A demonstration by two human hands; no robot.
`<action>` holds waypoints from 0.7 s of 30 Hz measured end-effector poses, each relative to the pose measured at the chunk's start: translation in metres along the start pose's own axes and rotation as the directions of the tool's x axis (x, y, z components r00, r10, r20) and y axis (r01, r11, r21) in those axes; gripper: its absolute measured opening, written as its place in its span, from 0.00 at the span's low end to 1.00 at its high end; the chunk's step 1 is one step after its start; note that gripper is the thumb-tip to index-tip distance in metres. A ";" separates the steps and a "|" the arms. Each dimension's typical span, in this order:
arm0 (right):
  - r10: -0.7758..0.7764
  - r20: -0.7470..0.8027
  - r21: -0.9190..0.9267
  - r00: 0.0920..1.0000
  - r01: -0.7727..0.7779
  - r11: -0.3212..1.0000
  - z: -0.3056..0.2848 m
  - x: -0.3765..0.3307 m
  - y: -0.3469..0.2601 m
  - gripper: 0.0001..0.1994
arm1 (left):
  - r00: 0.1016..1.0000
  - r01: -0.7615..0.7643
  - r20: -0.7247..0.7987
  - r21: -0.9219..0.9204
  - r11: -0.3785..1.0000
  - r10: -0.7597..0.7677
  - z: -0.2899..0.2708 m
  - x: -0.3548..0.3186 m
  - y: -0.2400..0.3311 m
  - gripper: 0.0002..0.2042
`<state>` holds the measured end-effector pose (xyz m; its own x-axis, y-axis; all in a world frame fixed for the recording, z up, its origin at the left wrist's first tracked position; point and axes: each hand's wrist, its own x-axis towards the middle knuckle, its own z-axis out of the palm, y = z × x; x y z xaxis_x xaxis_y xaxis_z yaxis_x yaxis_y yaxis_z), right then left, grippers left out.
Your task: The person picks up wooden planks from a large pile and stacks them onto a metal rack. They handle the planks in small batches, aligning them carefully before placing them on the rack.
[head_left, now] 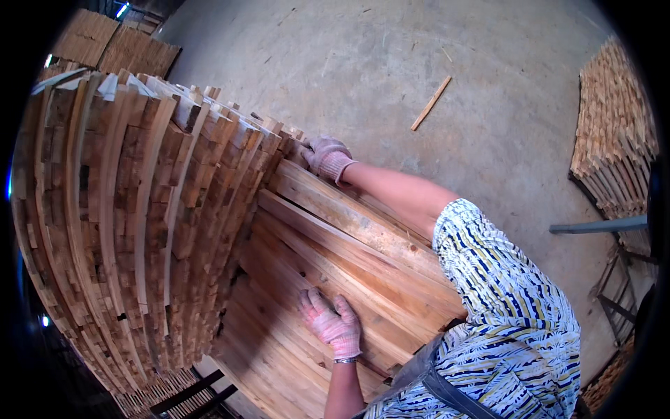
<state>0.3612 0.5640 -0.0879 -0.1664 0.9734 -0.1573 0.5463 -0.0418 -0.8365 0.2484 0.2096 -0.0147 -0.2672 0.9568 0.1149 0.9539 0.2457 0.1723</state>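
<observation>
My left hand (331, 325), in a pinkish work glove, lies flat on wooden boards (391, 297) with its fingers apart. My right hand (326, 157), in a similar dirty glove, is farther off at the outer edge of these boards. Its fingers curl around the end of a wooden board (335, 192) close to the tall stack's corner; the fingertips are partly hidden. The boards lie side by side, running from my body towards a tall stack of wooden strips (139, 209), whose layered ends face me.
A loose wood strip (430, 103) lies on the concrete floor (502, 98). Another wood stack (614, 133) stands at the right, near a grey metal bar (600, 225). More stacks (115, 43) rise at the far left. Dark bars (187, 392) stick out at the lower left.
</observation>
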 end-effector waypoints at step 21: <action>-0.350 0.610 -0.136 0.711 0.529 0.838 -0.049 0.043 0.023 0.44 | 0.999 0.016 0.032 -0.026 1.000 -0.015 0.001 -0.005 0.005 0.29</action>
<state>0.4069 0.6161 -0.0881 -0.8100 0.5696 -0.1394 0.4815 0.5104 -0.7124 0.2542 0.2061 -0.0152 -0.2773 0.9573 0.0813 0.9456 0.2569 0.1997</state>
